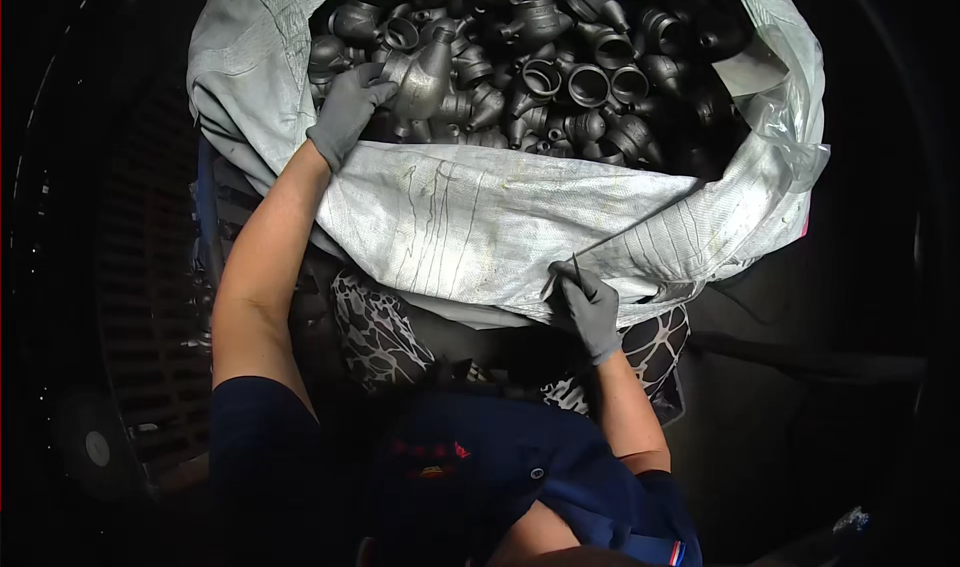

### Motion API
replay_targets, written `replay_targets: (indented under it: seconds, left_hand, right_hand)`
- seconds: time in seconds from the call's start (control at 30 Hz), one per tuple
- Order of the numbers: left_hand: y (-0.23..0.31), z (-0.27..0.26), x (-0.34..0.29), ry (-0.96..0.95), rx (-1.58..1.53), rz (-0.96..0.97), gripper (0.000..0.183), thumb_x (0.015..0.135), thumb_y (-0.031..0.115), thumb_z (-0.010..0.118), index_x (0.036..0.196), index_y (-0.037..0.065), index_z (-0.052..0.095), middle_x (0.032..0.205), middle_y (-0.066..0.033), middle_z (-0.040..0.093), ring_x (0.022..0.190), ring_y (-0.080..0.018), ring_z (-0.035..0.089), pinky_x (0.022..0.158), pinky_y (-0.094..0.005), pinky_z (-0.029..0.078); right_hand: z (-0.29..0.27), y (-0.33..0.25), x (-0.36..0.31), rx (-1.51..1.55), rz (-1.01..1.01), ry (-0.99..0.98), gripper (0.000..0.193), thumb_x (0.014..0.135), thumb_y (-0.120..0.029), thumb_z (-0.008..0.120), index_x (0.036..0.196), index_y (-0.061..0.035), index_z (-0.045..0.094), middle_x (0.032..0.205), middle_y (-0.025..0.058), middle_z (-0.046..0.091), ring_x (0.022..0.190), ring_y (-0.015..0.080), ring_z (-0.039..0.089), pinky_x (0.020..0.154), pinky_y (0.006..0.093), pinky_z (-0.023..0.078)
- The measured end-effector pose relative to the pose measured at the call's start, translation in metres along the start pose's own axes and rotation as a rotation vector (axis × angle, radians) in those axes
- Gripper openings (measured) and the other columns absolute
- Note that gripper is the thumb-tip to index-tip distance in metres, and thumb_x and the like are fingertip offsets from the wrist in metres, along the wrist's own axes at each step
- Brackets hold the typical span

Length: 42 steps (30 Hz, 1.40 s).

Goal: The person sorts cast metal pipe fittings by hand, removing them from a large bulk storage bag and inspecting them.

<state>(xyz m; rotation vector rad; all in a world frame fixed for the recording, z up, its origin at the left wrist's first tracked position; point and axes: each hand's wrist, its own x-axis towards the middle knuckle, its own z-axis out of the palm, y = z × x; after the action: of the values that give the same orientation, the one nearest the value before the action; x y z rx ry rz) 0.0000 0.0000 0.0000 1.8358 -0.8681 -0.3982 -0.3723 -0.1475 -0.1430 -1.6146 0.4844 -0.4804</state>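
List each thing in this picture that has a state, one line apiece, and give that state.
Woven bulk sack: open, rim folded down.
Grey metal pipe fittings: heaped loose inside the sack.
Left hand: gloved, closed on one fitting.
Right hand: gloved, pinching the sack's front edge.

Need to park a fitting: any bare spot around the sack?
Only the big white woven sack's folded front flap, between the left hand and right hand. Inside, the dark grey cast metal pipe fittings are packed tight.

Dim surroundings: a dark slatted pallet (150, 297) lies on the shadowed floor (820, 417).
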Motion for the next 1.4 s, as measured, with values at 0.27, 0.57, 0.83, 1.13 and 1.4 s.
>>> replay_targets:
  seconds: [0.27,0.57,0.83,1.13,1.4]
  left_hand:
    - [0.099,0.032,-0.099,0.007,-0.605,-0.128,0.026,0.089,0.004,0.054,0.114,-0.003,0.055,0.098,-0.011,0.064,0.077,-0.0168,0.065,0.066,-0.0297,0.056]
    - [0.106,0.066,-0.138,-0.38,-0.105,0.003,0.036,0.081,0.006,0.059,0.114,-0.007,0.057,0.097,-0.0091,0.063,0.083,-0.0113,0.058,0.076,-0.023,0.047]
    - [0.089,0.072,-0.172,-0.029,-0.38,0.099,0.036,0.093,0.012,0.049,0.127,-0.002,0.049,0.109,-0.0107,0.063,0.099,-0.0138,0.059,0.081,-0.0234,0.046]
    - [0.037,0.14,-0.233,0.012,-0.98,-0.031,0.052,0.095,0.024,0.05,0.138,0.0,0.032,0.121,-0.0129,0.052,0.112,-0.0178,0.05,0.101,-0.0327,0.037]
    - [0.012,0.145,-0.226,-0.09,-1.264,-0.041,0.05,0.098,0.03,0.044,0.139,0.004,0.032,0.13,-0.0113,0.047,0.126,-0.0248,0.042,0.109,-0.0466,0.031]
  right_hand:
    - [0.007,-0.049,-0.017,0.163,0.142,0.017,0.027,0.091,-0.011,0.057,0.114,0.0015,0.063,0.083,0.0,0.066,0.062,0.0026,0.05,0.054,0.0175,0.038]
    - [0.021,-0.129,0.002,0.278,-0.012,-0.066,0.033,0.089,-0.024,0.06,0.11,0.0013,0.06,0.074,0.0027,0.064,0.054,0.0021,0.044,0.048,0.0197,0.034]
    - [0.026,-0.099,-0.023,0.301,0.138,0.102,0.033,0.093,-0.035,0.052,0.074,-0.0081,0.054,0.06,0.001,0.054,0.048,0.0039,0.041,0.045,0.0189,0.03]
    - [0.025,-0.071,-0.032,0.692,0.2,0.054,0.025,0.095,-0.03,0.048,0.079,-0.0118,0.051,0.06,-0.004,0.04,0.047,0.0054,0.031,0.045,0.0203,0.026]
    - [0.024,-0.05,-0.038,0.924,0.276,-0.117,0.028,0.094,-0.035,0.05,0.085,-0.0086,0.055,0.062,-0.0015,0.045,0.048,0.0064,0.033,0.045,0.0201,0.028]
